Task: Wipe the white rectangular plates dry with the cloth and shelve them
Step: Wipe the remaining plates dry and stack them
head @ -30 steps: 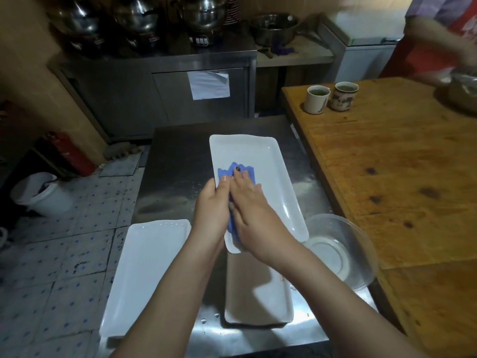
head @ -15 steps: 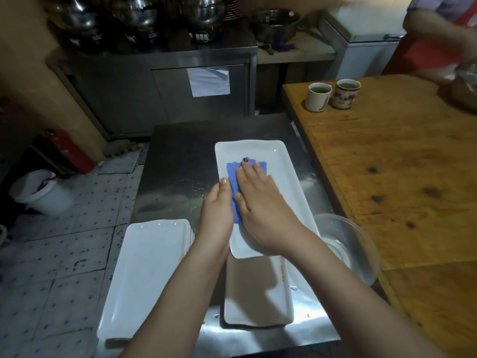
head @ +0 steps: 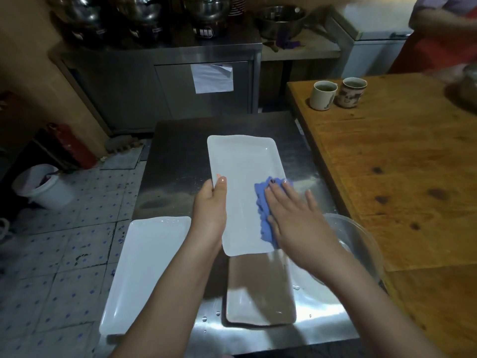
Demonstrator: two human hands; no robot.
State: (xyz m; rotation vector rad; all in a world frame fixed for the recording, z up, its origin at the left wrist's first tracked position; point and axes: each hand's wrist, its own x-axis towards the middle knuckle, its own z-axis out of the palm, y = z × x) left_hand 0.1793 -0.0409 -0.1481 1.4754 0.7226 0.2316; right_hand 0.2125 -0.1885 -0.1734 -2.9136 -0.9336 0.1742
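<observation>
Closest, a white plate point(head: 144, 275) is lying on the left of the steel bench point(head: 175, 156), partly hanging over its left edge. Beside it, a second plate point(head: 260, 288) is sitting in shadow, with a clear bowl point(head: 361, 244) at its right. The long plate being wiped point(head: 242, 177) is reaching over the far end of the second plate. The left hand point(head: 210, 205) is holding its left edge, the grip closed with the thumb on top. The right hand point(head: 294, 218) is pressing the blue cloth point(head: 263, 210) flat on the plate's right side, its grip wide open, fingers straight. Farther right, two cups point(head: 322, 95) are standing on the wooden bench point(head: 387, 177).
</observation>
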